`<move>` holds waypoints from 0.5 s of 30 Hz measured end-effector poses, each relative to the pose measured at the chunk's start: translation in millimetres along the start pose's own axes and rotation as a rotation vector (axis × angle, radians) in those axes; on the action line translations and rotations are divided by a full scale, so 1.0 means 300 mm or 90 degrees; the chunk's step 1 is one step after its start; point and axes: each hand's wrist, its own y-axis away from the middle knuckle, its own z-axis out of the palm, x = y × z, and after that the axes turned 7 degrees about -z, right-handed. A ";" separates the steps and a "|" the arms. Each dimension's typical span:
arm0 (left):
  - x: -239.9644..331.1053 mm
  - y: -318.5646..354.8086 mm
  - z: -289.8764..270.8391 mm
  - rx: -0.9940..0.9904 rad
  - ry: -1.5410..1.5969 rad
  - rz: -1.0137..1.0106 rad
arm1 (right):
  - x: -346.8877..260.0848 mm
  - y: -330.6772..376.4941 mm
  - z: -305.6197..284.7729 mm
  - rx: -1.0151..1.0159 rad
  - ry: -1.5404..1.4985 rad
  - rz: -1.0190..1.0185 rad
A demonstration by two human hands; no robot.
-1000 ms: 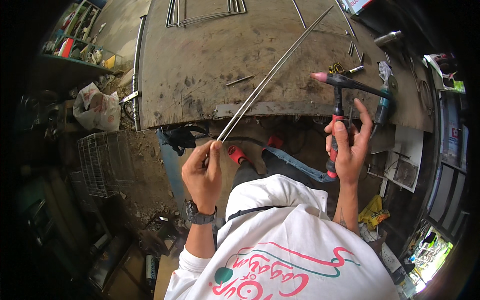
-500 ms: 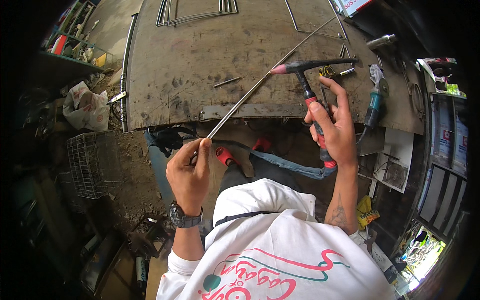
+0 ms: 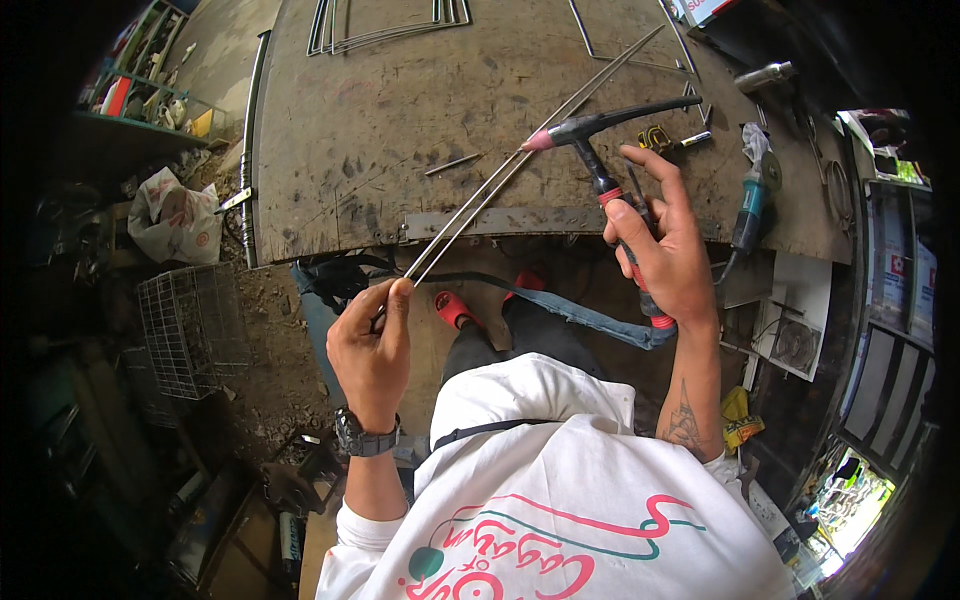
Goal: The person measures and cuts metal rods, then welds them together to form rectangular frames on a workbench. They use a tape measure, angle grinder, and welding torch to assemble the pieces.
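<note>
My left hand (image 3: 368,340) pinches a thin metal rod (image 3: 452,221) between thumb and fingers. The rod slants up and away over the wooden bench top. Close beside it runs a second thin rod (image 3: 462,232), a narrow gap showing between the two near my hand. Wrapped round the red and black handle of a TIG welding torch (image 3: 590,160) is my right hand (image 3: 668,255), its index finger raised off the handle. The torch's pink nozzle (image 3: 538,141) sits right at the rods, partly covering them; whether it touches cannot be made out.
Bent metal frames (image 3: 395,42) lie at the bench's far side. A short rod piece (image 3: 453,164), a yellow tape measure (image 3: 654,139) and a teal angle grinder (image 3: 747,212) rest on the bench (image 3: 340,130). A wire cage (image 3: 180,330) stands at left; the torch's cable sleeve (image 3: 600,325) hangs before me.
The torch and my right hand have shifted slightly left and nearer. My left hand has moved a little left, and the rods, nearly overlapping before, now show apart.
</note>
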 end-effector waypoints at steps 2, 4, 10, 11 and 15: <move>-0.009 -0.002 0.011 0.031 0.032 0.016 | -0.004 0.001 0.000 -0.003 0.022 -0.002; -0.005 -0.003 0.009 0.033 0.029 0.020 | -0.012 0.001 -0.001 -0.007 0.056 -0.001; -0.002 -0.005 0.012 0.036 0.026 0.012 | 0.033 0.006 0.008 0.004 0.138 -0.104; 0.000 -0.005 0.012 0.035 0.026 0.011 | 0.036 0.008 0.010 0.007 0.141 -0.110; 0.011 -0.006 0.002 0.018 0.007 -0.012 | 0.040 0.013 0.016 0.017 0.144 -0.118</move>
